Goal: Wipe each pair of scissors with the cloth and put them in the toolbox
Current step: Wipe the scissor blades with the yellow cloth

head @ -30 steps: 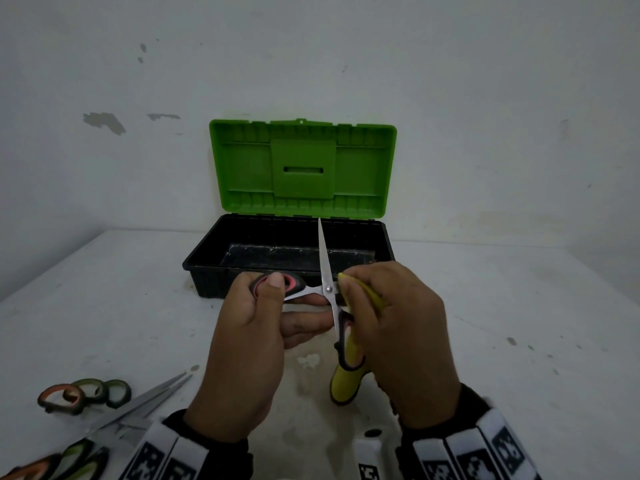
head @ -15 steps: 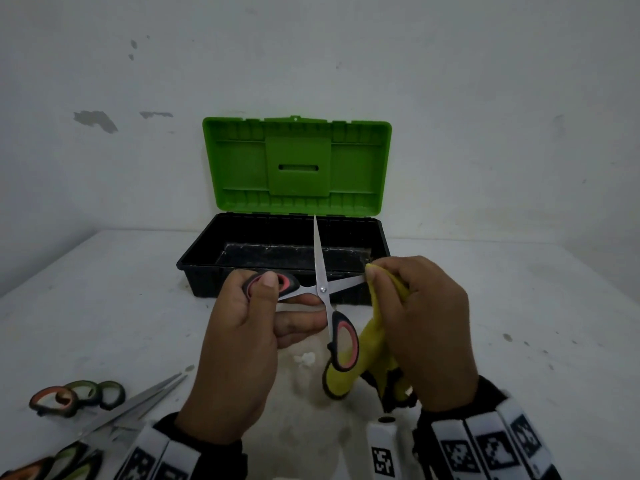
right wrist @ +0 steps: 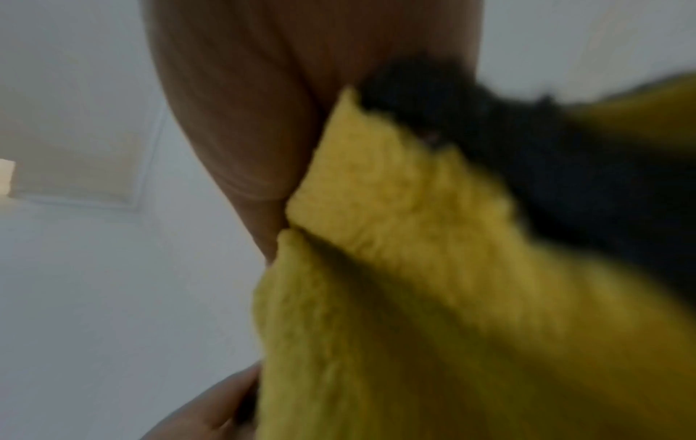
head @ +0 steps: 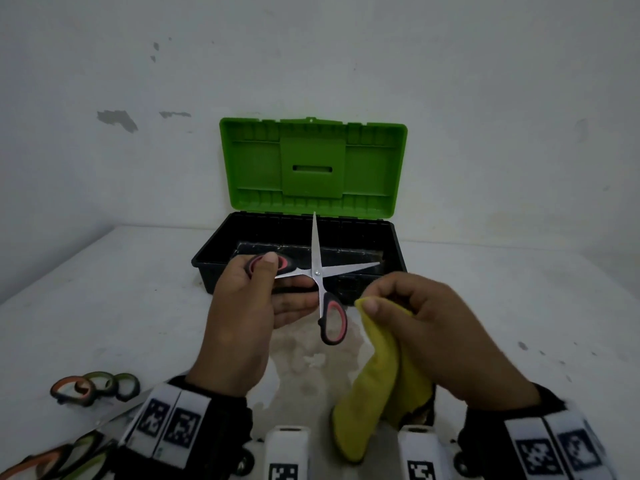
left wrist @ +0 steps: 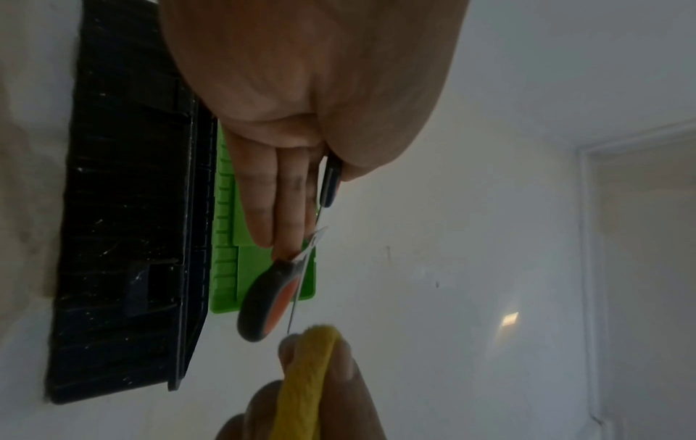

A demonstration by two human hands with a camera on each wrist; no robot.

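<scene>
My left hand (head: 256, 306) grips one black-and-red handle of a pair of scissors (head: 317, 271), which stands wide open: one blade points up, the other points right. The free handle (left wrist: 263, 303) hangs below. My right hand (head: 426, 327) pinches a folded yellow cloth (head: 374, 386) just right of the scissors, a little apart from the blade tip. The cloth (right wrist: 414, 268) fills the blurred right wrist view. Behind the hands stands the black toolbox (head: 394, 244) with its green lid (head: 313, 168) raised.
More scissors (head: 93, 388) with green and orange handles lie at the table's front left, partly behind my left wrist. A white wall rises close behind the toolbox. A pale stain marks the table under my hands.
My right hand has drawn the cloth rightward along the horizontal blade and off its tip. The blade now shows bare, and the scissors have opened wider.
</scene>
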